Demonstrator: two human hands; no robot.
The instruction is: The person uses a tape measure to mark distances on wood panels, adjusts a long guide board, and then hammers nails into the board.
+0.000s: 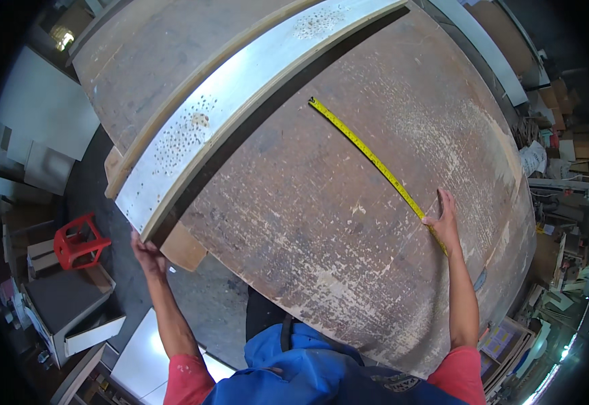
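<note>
Left arm: reaches up from the lower edge, nearly straight, in a red sleeve.
Left hand (149,256): at the near end of the long white-faced wooden beam peppered with dark holes (235,77), fingers partly hidden; cannot tell whether it grips.
Right arm: rises almost vertically over the scuffed brown wooden bench (274,223).
Right hand (447,226): thumb and fingers apart, fingers pointing up, thumb at the tape.
Yellow metal tape-measure blade (369,154): slanting across the bench, its lower end beside the right wrist.
</note>
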